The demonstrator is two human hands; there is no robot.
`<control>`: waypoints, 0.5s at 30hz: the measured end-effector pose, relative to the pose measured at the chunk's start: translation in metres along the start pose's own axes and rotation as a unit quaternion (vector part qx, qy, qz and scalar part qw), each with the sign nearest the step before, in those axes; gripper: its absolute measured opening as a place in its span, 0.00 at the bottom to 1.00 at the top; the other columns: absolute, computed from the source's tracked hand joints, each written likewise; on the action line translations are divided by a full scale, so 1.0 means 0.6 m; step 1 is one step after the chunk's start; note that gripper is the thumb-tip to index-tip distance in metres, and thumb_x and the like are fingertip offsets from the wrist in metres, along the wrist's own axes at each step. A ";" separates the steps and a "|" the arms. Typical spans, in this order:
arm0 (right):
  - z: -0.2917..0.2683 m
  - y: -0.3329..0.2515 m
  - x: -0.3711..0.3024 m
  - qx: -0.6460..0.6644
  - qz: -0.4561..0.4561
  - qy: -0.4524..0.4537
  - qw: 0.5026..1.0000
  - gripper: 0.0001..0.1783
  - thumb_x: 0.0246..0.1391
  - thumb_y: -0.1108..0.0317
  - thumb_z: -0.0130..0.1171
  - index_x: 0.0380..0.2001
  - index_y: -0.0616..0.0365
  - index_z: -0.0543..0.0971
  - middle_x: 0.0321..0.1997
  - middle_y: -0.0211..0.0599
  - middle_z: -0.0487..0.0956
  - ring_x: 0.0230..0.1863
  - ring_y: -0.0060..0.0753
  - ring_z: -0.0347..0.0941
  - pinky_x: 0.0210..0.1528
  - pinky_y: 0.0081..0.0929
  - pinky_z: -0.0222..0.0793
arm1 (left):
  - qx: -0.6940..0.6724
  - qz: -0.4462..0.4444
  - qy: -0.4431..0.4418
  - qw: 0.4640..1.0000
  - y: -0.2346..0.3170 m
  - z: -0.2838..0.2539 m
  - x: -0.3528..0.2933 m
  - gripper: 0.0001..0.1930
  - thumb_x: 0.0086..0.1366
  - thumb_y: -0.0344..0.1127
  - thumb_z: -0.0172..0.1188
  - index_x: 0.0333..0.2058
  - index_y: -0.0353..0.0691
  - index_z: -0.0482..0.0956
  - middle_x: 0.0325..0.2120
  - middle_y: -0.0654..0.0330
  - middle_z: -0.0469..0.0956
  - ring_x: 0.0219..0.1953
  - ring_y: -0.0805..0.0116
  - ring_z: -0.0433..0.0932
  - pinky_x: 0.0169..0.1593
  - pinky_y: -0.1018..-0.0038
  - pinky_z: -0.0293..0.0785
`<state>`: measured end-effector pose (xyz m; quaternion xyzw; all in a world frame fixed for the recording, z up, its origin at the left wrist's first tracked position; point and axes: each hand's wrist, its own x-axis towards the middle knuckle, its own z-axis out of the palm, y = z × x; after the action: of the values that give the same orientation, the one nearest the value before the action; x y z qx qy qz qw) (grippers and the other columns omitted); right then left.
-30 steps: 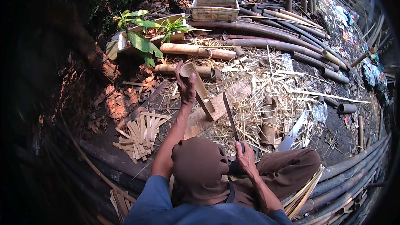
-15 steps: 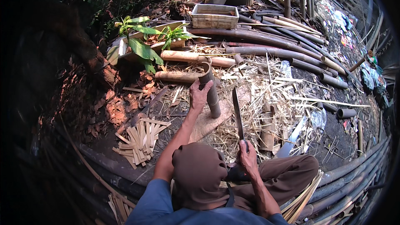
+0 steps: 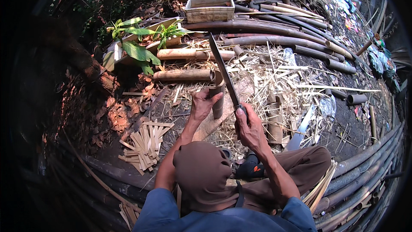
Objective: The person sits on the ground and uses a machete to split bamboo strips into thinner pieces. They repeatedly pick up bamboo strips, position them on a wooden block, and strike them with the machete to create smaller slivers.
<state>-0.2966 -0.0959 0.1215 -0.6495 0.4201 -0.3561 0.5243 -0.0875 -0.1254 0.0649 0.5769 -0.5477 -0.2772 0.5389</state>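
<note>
An open-topped bamboo section point(image 3: 218, 105) stands nearly upright on a flat wooden block point(image 3: 207, 128). My left hand point(image 3: 201, 104) is closed around its left side, below the rim. My right hand point(image 3: 250, 128) grips the dark handle of a machete point(image 3: 225, 69). The long blade slants up and to the left, just beside and above the bamboo's rim; I cannot tell whether it touches. Pale split bamboo strips point(image 3: 146, 147) lie in a loose pile to the left of the block.
Shavings point(image 3: 257, 75) cover the ground ahead. Cut bamboo lengths point(image 3: 182, 75) and long poles point(image 3: 274, 41) lie beyond, near a plastic crate point(image 3: 210, 15). A broad-leaved plant point(image 3: 137, 51) grows at left. A flat silvery blade point(image 3: 301, 129) lies near my right knee. More poles point(image 3: 365, 178) flank me.
My right hand has raised the machete up and to the left, bringing its blade beside the bamboo's top. My left hand keeps hold of the bamboo. The whole view has shifted slightly.
</note>
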 end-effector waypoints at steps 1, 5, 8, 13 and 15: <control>0.003 0.000 0.003 0.002 -0.001 0.000 1.000 0.18 0.68 0.58 0.46 0.52 0.58 0.71 0.20 0.35 0.70 0.23 0.24 0.66 0.27 0.27 0.64 | 0.018 0.002 -0.005 1.000 0.004 0.000 -0.003 0.13 0.61 0.36 0.68 0.41 0.36 0.84 0.29 0.63 0.85 0.30 0.81 0.77 0.36 0.79 0.74; 0.009 0.009 0.007 0.037 0.010 -0.015 0.999 0.18 0.68 0.58 0.47 0.52 0.58 0.71 0.20 0.35 0.70 0.23 0.24 0.66 0.28 0.27 0.65 | -0.058 -0.008 -0.033 0.998 -0.038 0.009 -0.005 0.12 0.58 0.31 0.71 0.40 0.36 0.84 0.32 0.65 0.84 0.34 0.82 0.76 0.39 0.81 0.73; 0.009 0.017 0.007 0.033 -0.010 -0.007 0.999 0.18 0.69 0.56 0.46 0.50 0.59 0.70 0.20 0.25 0.66 0.21 0.16 0.60 0.23 0.21 0.58 | -0.027 -0.003 -0.035 0.999 -0.021 0.017 -0.008 0.11 0.59 0.30 0.69 0.40 0.36 0.83 0.32 0.66 0.83 0.34 0.81 0.76 0.40 0.80 0.73; -0.005 -0.029 0.003 -0.097 -0.010 -0.007 0.995 0.17 0.68 0.58 0.47 0.52 0.59 0.69 0.24 0.54 0.76 0.27 0.56 0.76 0.32 0.43 0.68 | 0.000 0.071 -0.018 0.997 -0.039 0.023 -0.011 0.11 0.59 0.30 0.69 0.41 0.36 0.83 0.31 0.63 0.84 0.32 0.80 0.77 0.38 0.78 0.74; -0.011 -0.030 0.004 -0.119 -0.025 -0.011 0.993 0.17 0.68 0.58 0.47 0.51 0.58 0.68 0.24 0.54 0.76 0.28 0.59 0.76 0.31 0.44 0.68 | 0.055 0.103 -0.017 0.993 -0.042 0.024 -0.020 0.11 0.58 0.30 0.68 0.41 0.36 0.83 0.30 0.62 0.84 0.31 0.80 0.77 0.36 0.77 0.74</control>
<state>-0.2985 -0.0986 0.1404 -0.7212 0.4375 -0.3093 0.4392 -0.0952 -0.1235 0.0349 0.5415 -0.6280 -0.1991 0.5223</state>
